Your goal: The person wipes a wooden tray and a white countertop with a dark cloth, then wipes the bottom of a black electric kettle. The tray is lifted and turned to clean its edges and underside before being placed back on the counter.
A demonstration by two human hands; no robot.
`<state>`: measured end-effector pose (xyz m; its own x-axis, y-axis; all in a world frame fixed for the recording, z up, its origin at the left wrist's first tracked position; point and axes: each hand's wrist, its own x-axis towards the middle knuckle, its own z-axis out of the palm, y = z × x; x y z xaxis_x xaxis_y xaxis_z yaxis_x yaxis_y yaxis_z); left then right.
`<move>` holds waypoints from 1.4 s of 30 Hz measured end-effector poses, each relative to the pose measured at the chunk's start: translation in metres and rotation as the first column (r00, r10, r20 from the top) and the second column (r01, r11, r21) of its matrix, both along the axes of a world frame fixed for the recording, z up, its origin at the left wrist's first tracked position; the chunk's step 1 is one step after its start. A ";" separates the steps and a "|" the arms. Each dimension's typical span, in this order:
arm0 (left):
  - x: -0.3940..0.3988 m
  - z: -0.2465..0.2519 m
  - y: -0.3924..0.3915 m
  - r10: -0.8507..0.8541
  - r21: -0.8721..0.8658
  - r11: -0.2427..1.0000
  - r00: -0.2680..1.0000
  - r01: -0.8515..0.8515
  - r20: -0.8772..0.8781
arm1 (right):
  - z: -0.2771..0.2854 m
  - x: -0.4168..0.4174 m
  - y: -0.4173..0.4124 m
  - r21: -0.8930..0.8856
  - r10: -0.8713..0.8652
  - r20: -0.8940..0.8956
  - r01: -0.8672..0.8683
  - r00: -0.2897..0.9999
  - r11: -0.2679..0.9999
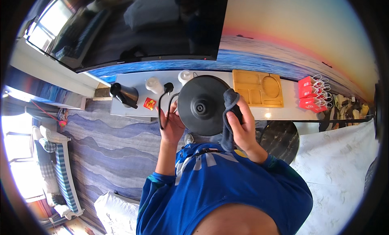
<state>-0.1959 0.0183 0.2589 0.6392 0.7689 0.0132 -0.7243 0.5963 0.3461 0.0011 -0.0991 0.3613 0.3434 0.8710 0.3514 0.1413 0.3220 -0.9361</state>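
Observation:
A round black kettle power base point(200, 106) is held up in front of me, its central connector towards the camera. My left hand point(173, 122) grips its left edge, with the black cord and plug point(168, 88) looping over the fingers. My right hand point(243, 122) holds a dark grey cloth point(228, 119) against the base's right edge. On the white counter at the left stands a dark electric kettle point(124, 95), apart from the base. Between them are a lidded white cup point(154, 85) and a small red packet point(150, 103). Another white cup point(184, 76) is partly behind the base.
A wooden compartment tray point(279, 103) lies on the white counter point(142, 110), with several small red bags point(311, 95) further right. A large television point(136, 28) is on the wall behind. A round dark table point(281, 141) and a white-covered bed point(337, 162) are at the right.

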 end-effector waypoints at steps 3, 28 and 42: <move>0.028 0.016 -0.005 0.055 -0.340 0.940 0.997 -0.034 0.051 | 0.005 -0.004 0.013 0.125 -0.006 0.026 0.003 1.000 0.992; 0.015 0.075 -0.032 0.292 0.243 0.941 0.928 -0.235 -0.232 | 0.051 0.023 0.027 0.016 0.012 0.688 -0.032 0.725 0.999; -0.002 0.094 -0.031 0.190 0.060 0.981 0.968 -0.182 -0.167 | 0.054 0.010 0.093 0.095 0.024 0.904 -0.256 0.426 0.962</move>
